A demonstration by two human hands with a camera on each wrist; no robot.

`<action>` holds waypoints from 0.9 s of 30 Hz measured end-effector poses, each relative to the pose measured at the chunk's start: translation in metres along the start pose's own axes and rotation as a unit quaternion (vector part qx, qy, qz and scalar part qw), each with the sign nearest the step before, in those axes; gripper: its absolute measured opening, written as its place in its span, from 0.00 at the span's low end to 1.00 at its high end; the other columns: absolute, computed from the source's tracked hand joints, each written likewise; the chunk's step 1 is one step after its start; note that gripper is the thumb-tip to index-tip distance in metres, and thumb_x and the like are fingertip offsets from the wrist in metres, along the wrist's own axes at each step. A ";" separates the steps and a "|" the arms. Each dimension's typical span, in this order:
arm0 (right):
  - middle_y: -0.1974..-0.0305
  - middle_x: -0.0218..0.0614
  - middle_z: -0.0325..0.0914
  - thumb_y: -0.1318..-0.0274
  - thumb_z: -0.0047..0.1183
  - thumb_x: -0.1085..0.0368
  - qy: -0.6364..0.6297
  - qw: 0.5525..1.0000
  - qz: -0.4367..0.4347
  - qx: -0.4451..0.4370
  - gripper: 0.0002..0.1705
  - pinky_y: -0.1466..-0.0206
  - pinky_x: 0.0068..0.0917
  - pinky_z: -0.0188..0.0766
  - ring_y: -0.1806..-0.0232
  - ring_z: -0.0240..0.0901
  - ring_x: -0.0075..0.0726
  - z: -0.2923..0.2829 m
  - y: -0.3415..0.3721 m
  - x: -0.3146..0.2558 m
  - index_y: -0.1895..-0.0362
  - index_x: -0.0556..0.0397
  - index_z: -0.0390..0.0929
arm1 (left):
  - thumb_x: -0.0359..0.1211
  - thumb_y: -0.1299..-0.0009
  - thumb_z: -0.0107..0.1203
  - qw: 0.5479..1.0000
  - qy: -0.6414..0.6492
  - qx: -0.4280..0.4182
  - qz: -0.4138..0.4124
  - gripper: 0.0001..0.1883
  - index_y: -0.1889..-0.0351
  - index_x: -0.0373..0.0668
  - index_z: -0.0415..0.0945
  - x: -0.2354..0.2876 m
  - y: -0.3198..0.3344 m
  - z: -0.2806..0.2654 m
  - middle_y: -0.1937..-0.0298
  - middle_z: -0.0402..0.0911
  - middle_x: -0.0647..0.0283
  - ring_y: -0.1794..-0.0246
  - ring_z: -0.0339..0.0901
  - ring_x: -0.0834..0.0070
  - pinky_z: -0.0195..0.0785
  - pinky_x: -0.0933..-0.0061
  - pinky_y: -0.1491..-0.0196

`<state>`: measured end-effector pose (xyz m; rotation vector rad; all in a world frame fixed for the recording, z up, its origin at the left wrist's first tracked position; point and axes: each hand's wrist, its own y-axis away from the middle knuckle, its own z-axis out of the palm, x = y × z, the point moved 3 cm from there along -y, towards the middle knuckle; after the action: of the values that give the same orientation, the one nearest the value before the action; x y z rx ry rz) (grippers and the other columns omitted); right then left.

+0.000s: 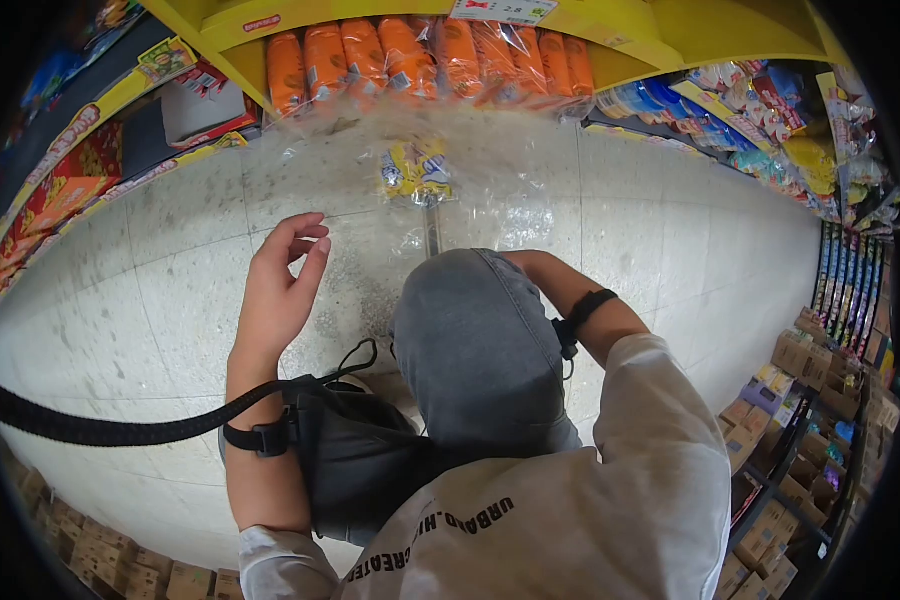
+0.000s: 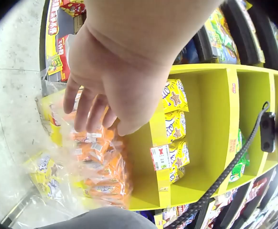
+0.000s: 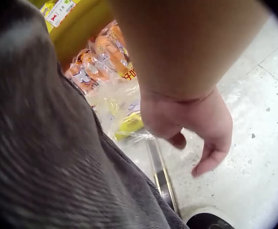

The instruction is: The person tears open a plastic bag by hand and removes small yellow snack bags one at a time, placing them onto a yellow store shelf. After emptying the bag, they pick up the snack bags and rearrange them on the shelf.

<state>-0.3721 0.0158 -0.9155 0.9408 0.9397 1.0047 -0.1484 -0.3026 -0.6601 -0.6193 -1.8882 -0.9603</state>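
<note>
The left hand (image 1: 288, 290) hovers over the floor left of the knee, fingers loosely bent and holding nothing; the left wrist view shows the hand (image 2: 113, 90) in front of the orange packs (image 2: 103, 164). Mostly hidden behind the knee in the head view, the right hand (image 3: 191, 121) hangs with loosely bent fingers and nothing visible in them. A clear plastic bag (image 1: 500, 190) with a yellow packet (image 1: 415, 170) lies on the floor before the shelf. Orange packs (image 1: 405, 58) stand in a row on the yellow shelf's bottom level.
Yellow shelf (image 1: 630, 35) runs across the front, with a price tag (image 1: 503, 10). Snack racks stand left and right. Cardboard boxes (image 1: 802, 358) are stacked at lower right. A dark strap (image 1: 120, 428) crosses the left side. A metal strip (image 3: 159, 167) lies on the floor.
</note>
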 end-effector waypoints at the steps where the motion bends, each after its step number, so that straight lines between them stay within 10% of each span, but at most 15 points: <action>1: 0.52 0.51 0.81 0.37 0.52 0.57 -0.004 1.000 -0.001 -0.002 0.24 0.51 0.40 0.74 0.55 0.80 0.47 0.000 -0.007 -0.002 0.46 0.64 0.77 | 0.31 0.26 0.53 1.000 -0.003 -0.003 -0.001 0.15 0.42 0.39 0.73 -0.004 -0.001 0.001 0.50 0.81 0.61 0.54 0.78 0.76 0.70 0.73 0.49; 3: 0.56 0.53 0.81 0.39 0.52 0.60 0.040 0.934 -0.092 0.344 0.27 0.49 0.43 0.72 0.57 0.80 0.55 -0.020 -0.010 -0.011 0.41 0.64 0.70 | 0.32 0.25 0.53 1.000 -0.010 -0.020 -0.009 0.16 0.41 0.40 0.72 -0.022 -0.006 0.006 0.50 0.81 0.60 0.54 0.78 0.75 0.71 0.72 0.51; 5: 0.60 0.55 0.81 0.41 0.52 0.62 0.080 0.740 -0.163 0.648 0.31 0.47 0.47 0.71 0.59 0.79 0.64 -0.037 0.003 -0.018 0.36 0.64 0.62 | 0.34 0.26 0.54 0.999 0.011 -0.050 -0.020 0.17 0.41 0.38 0.72 -0.058 -0.021 0.013 0.52 0.81 0.59 0.55 0.79 0.73 0.72 0.71 0.53; 8: 0.61 0.55 0.80 0.41 0.52 0.63 -0.033 0.748 -0.244 0.617 0.35 0.42 0.49 0.66 0.57 0.76 0.65 -0.047 0.040 -0.044 0.32 0.59 0.56 | 0.38 0.26 0.54 0.989 -0.057 -0.119 -0.072 0.20 0.41 0.36 0.72 -0.075 -0.039 0.020 0.53 0.81 0.55 0.55 0.80 0.68 0.73 0.69 0.54; 10: 0.59 0.56 0.78 0.44 0.52 0.67 0.119 0.547 -0.288 0.777 0.33 0.40 0.47 0.65 0.50 0.73 0.62 -0.062 0.047 -0.051 0.34 0.58 0.61 | 0.45 0.28 0.55 0.958 -0.185 -0.192 -0.108 0.26 0.41 0.34 0.71 -0.096 -0.060 0.026 0.50 0.81 0.47 0.51 0.80 0.60 0.72 0.65 0.48; 13: 0.55 0.55 0.77 0.45 0.52 0.69 0.172 0.530 -0.373 0.742 0.25 0.43 0.47 0.68 0.46 0.70 0.59 -0.080 0.053 -0.064 0.41 0.57 0.71 | 0.47 0.28 0.55 0.936 -0.238 -0.236 -0.103 0.28 0.40 0.33 0.71 -0.132 -0.091 0.045 0.49 0.81 0.45 0.49 0.80 0.57 0.71 0.64 0.46; 15: 0.54 0.54 0.78 0.45 0.50 0.71 0.126 0.592 -0.428 0.671 0.14 0.42 0.45 0.67 0.47 0.71 0.59 -0.079 0.051 -0.074 0.53 0.58 0.79 | 0.51 0.30 0.56 0.930 -0.225 -0.255 -0.139 0.34 0.37 0.32 0.67 -0.157 -0.117 0.067 0.45 0.79 0.42 0.46 0.78 0.54 0.71 0.63 0.44; 17: 0.53 0.55 0.77 0.46 0.50 0.73 0.103 0.760 -0.382 0.515 0.10 0.41 0.45 0.67 0.46 0.70 0.61 -0.056 0.048 -0.088 0.61 0.58 0.80 | 0.53 0.33 0.60 0.950 -0.186 -0.196 -0.154 0.41 0.34 0.30 0.63 -0.179 -0.136 0.088 0.42 0.76 0.43 0.43 0.76 0.54 0.70 0.63 0.43; 20: 0.58 0.54 0.79 0.48 0.50 0.74 0.180 0.710 -0.426 0.531 0.14 0.46 0.44 0.72 0.52 0.74 0.63 -0.056 0.008 -0.078 0.56 0.61 0.77 | 0.55 0.38 0.65 0.975 -0.008 -0.091 -0.203 0.51 0.28 0.33 0.51 -0.153 -0.152 0.121 0.31 0.63 0.43 0.36 0.69 0.52 0.66 0.48 0.37; 23: 0.62 0.49 0.81 0.46 0.52 0.73 0.214 0.613 -0.375 0.662 0.19 0.61 0.39 0.77 0.64 0.80 0.54 -0.085 -0.029 -0.059 0.48 0.63 0.72 | 0.53 0.39 0.68 0.960 0.120 0.023 -0.250 0.44 0.33 0.35 0.62 -0.166 -0.169 0.156 0.36 0.70 0.49 0.39 0.70 0.60 0.69 0.53 0.42; 24: 0.57 0.49 0.79 0.43 0.53 0.69 -0.007 0.820 -0.322 0.473 0.21 0.62 0.35 0.76 0.61 0.79 0.47 -0.087 -0.024 -0.063 0.44 0.59 0.70 | 0.53 0.39 0.68 0.960 0.121 0.025 -0.250 0.44 0.33 0.35 0.62 -0.173 -0.176 0.163 0.36 0.70 0.49 0.39 0.70 0.60 0.69 0.53 0.42; 25: 0.51 0.50 0.78 0.40 0.55 0.66 -0.226 0.921 -0.226 0.222 0.23 0.63 0.32 0.75 0.58 0.79 0.40 -0.077 -0.022 -0.069 0.41 0.54 0.68 | 0.52 0.39 0.68 0.949 0.163 -0.040 -0.268 0.39 0.38 0.38 0.67 -0.181 -0.183 0.172 0.41 0.73 0.54 0.43 0.71 0.65 0.69 0.57 0.45; 27: 0.51 0.47 0.78 0.40 0.57 0.63 -0.208 0.935 -0.221 0.183 0.25 0.64 0.29 0.74 0.60 0.77 0.35 -0.074 -0.012 -0.085 0.40 0.53 0.68 | 0.51 0.39 0.68 0.931 0.204 -0.102 -0.284 0.33 0.43 0.40 0.72 -0.203 -0.187 0.188 0.47 0.75 0.59 0.47 0.71 0.69 0.69 0.61 0.48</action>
<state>-0.4601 -0.0536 -0.9329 1.1290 0.9314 0.2302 -0.2832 -0.2621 -0.9634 0.0428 -1.6163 -1.5382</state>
